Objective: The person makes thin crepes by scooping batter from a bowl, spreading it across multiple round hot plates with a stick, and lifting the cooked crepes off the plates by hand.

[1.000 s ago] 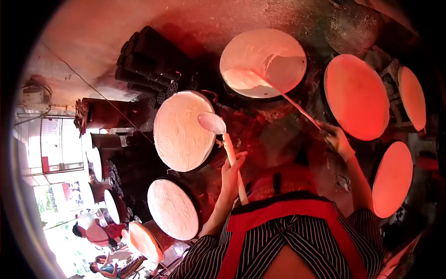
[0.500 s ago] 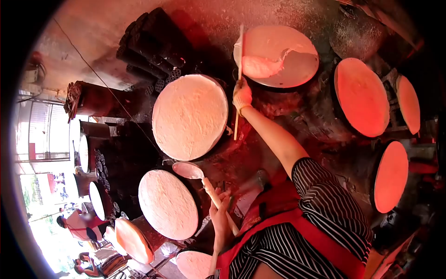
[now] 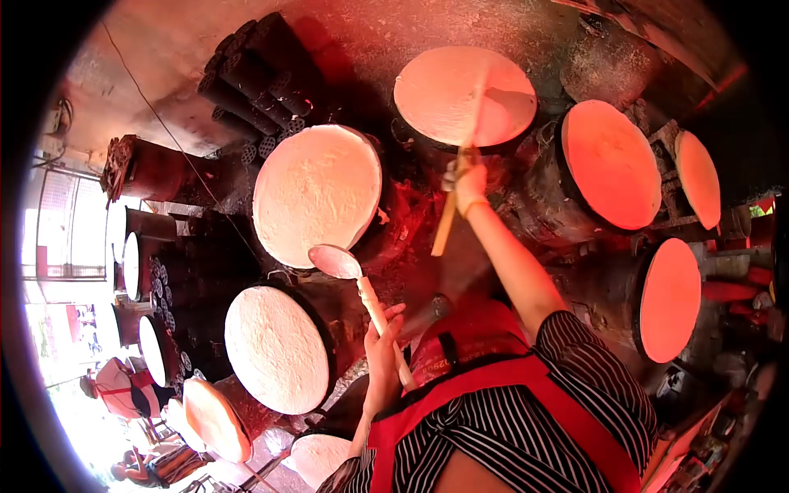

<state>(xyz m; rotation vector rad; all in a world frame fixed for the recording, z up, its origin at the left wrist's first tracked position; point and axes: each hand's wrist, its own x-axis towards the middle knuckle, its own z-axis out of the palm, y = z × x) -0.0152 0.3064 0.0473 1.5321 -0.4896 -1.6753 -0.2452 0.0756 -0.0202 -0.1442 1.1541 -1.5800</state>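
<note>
- Two bare hands at work in the head view, each w/ a tool.
- R hand (image 3: 467, 182): fingers clenched round a flat wooden stick (image 3: 445, 222), just beside the near edge of the far round griddle (image 3: 419, 122). Stick's upper part is motion-blurred, reaching up across the griddle; lower end sticks out below the fist, clear of the griddle.
- Far griddle: pale batter (image 3: 436, 86) over most of it; darker patch toward its R edge, w/ the stick btwn that and the L part.
- L hand (image 3: 383, 349): fingers loosely curled round the pale handle of a ladle (image 3: 334, 261), a fingertip or two poking out. Bowl is up at the lower R edge of the middle griddle (image 3: 316, 197); can't tell if touching.
- Middle griddle: pale layer nearly edge to edge. Same for the lower L griddle (image 3: 275, 349), next to the L hand's side.
- R side: three more coated discs, i.e. upper R griddle (image 3: 612, 164), far R griddle (image 3: 699, 181), lower R griddle (image 3: 670, 300).
- Upper L: stack of dark perforated briquettes (image 3: 255, 74) behind the middle griddle.
- Lower L, bkgd: a person (image 3: 123, 390), well apart from both hands.
</note>
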